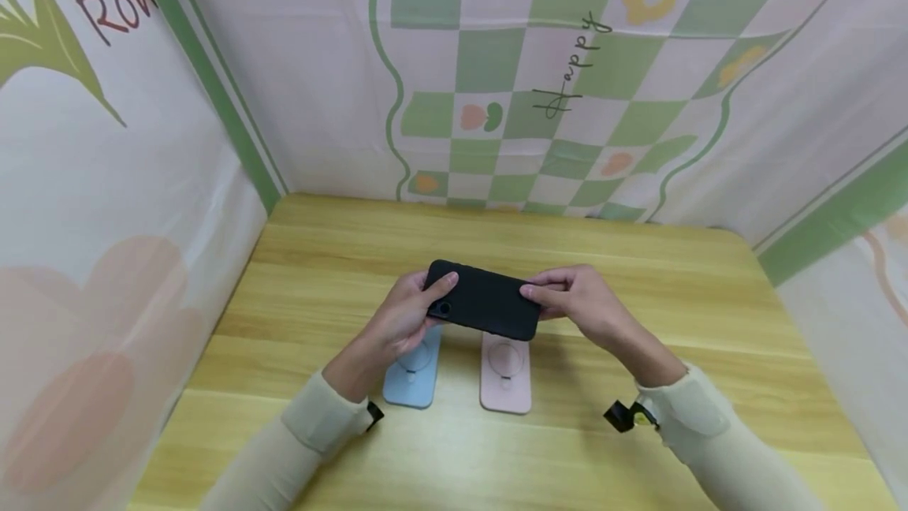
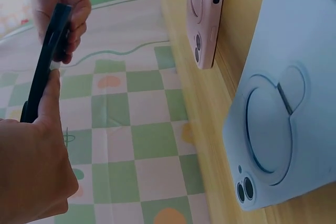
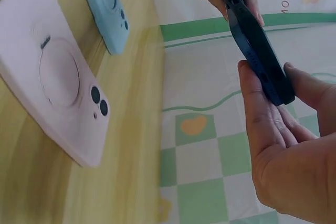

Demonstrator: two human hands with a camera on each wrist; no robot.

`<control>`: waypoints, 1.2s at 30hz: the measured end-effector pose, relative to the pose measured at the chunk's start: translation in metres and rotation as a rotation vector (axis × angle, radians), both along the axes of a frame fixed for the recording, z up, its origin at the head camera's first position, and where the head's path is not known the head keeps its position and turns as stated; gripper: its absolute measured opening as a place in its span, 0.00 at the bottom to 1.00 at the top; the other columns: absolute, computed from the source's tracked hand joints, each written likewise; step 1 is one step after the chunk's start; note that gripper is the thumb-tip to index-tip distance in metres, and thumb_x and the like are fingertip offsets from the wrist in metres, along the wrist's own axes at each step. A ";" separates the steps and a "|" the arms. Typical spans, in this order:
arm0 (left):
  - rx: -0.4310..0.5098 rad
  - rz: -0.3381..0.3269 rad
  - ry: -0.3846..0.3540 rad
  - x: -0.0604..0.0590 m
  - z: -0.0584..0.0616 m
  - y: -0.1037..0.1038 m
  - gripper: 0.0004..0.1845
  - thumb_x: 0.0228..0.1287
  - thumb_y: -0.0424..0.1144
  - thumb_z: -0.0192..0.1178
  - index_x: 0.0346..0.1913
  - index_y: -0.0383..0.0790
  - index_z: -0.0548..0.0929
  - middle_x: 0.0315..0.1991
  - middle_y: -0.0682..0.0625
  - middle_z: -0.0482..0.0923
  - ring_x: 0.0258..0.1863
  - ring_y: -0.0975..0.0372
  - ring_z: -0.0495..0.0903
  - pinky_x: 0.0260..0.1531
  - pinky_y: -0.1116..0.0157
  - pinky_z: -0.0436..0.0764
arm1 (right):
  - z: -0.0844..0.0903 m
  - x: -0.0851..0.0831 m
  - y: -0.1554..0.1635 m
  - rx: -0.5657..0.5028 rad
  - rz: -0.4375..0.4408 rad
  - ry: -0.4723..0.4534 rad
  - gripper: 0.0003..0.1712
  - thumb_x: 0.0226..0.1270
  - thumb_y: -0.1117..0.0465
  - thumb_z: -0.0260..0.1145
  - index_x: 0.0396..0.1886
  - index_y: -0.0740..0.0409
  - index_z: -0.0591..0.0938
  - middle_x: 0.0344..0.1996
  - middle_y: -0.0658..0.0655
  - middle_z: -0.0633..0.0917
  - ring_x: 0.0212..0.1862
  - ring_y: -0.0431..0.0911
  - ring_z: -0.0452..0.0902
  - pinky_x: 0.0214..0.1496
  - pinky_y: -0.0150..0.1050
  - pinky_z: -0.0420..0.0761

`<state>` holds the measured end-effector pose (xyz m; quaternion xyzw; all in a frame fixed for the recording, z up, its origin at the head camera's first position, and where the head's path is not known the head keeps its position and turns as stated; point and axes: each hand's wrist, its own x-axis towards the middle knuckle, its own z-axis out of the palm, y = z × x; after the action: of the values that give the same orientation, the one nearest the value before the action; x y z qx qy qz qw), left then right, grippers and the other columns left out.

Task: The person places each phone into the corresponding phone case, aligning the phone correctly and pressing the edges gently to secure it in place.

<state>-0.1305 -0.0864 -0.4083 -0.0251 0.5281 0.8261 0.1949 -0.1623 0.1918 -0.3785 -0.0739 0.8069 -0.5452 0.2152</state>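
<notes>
Both hands hold a black phone (image 1: 489, 304) above the table, its back and a camera opening turned up. The left hand (image 1: 403, 312) grips the end by the camera, thumb on top and fingers beneath. At the other end, the right hand (image 1: 587, 304) pinches the phone between thumb and fingers. In the right wrist view, its dark edge (image 3: 254, 45) faces the camera. Below lie a light blue phone (image 1: 411, 385) and a pink phone (image 1: 506, 385), side by side with ring stands on their backs. The held phone and left hand partly cover their far ends in the head view.
A wood-grain table (image 1: 340, 243) spreads under the hands. Patterned cloth (image 1: 489, 61) hangs behind its far edge and along the sides. Each sleeve has a small black strap piece (image 1: 620, 416) near the wrist.
</notes>
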 end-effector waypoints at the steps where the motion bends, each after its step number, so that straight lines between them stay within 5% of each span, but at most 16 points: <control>1: 0.003 0.006 -0.004 0.000 0.000 0.000 0.20 0.85 0.37 0.52 0.67 0.23 0.74 0.56 0.38 0.84 0.50 0.56 0.89 0.52 0.61 0.89 | -0.001 -0.001 0.000 -0.031 -0.010 -0.011 0.22 0.75 0.60 0.71 0.57 0.76 0.84 0.39 0.57 0.93 0.38 0.46 0.91 0.47 0.41 0.92; 8: 0.046 0.006 -0.032 0.003 0.000 0.002 0.22 0.86 0.36 0.51 0.70 0.23 0.71 0.64 0.34 0.79 0.58 0.53 0.85 0.58 0.59 0.86 | -0.006 -0.004 0.002 -0.202 -0.024 -0.061 0.16 0.77 0.67 0.67 0.53 0.80 0.84 0.35 0.53 0.93 0.37 0.43 0.91 0.43 0.38 0.92; 13: 0.080 0.003 -0.047 0.004 0.003 0.004 0.23 0.86 0.35 0.50 0.73 0.23 0.68 0.69 0.33 0.74 0.65 0.49 0.81 0.61 0.59 0.84 | -0.006 -0.005 0.003 -0.252 -0.028 -0.066 0.09 0.78 0.68 0.66 0.47 0.71 0.89 0.35 0.54 0.93 0.35 0.44 0.91 0.41 0.38 0.92; 28: 0.125 0.115 -0.095 0.005 0.003 0.004 0.25 0.85 0.37 0.52 0.75 0.25 0.66 0.71 0.33 0.71 0.71 0.45 0.75 0.64 0.57 0.83 | -0.006 0.003 -0.007 -0.270 -0.088 -0.095 0.07 0.76 0.64 0.70 0.37 0.63 0.89 0.30 0.52 0.90 0.33 0.41 0.88 0.42 0.36 0.91; 36: 0.144 0.149 -0.104 0.003 0.004 0.004 0.26 0.85 0.37 0.52 0.76 0.27 0.66 0.72 0.35 0.71 0.72 0.46 0.74 0.62 0.60 0.84 | -0.008 0.009 -0.009 -0.288 -0.059 -0.141 0.08 0.74 0.69 0.70 0.46 0.72 0.85 0.36 0.56 0.91 0.39 0.44 0.91 0.50 0.42 0.91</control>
<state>-0.1278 -0.0828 -0.4043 -0.0930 0.4531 0.8718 0.1615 -0.1537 0.1829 -0.3864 -0.0419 0.7050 -0.6652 0.2423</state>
